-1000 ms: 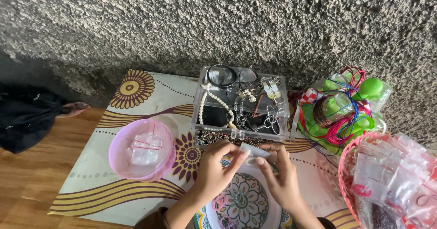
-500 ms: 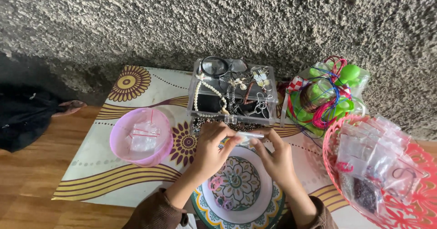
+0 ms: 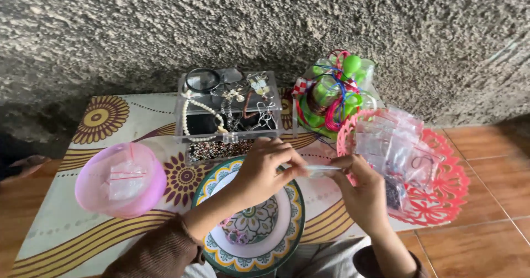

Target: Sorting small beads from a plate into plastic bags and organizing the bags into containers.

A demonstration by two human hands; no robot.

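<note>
Both hands are pinched on a small clear zip bag (image 3: 320, 171), left hand (image 3: 265, 170) on one end and right hand (image 3: 361, 192) on the other, held just above the patterned plate (image 3: 292, 223) near the middle. Far side, the clear plastic organizer (image 3: 190, 129) is stuffed with pearl strands, chains and earrings. On the left, a pink bowl (image 3: 88, 192) has a few little bags in it. On the right, a red lacy basket (image 3: 447, 192) is piled with more baggies.

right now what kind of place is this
Probably a home floor corner used for jewellery sorting: a patterned mat on tiled floor against a rough wall, with a clear jewellery box.
</note>
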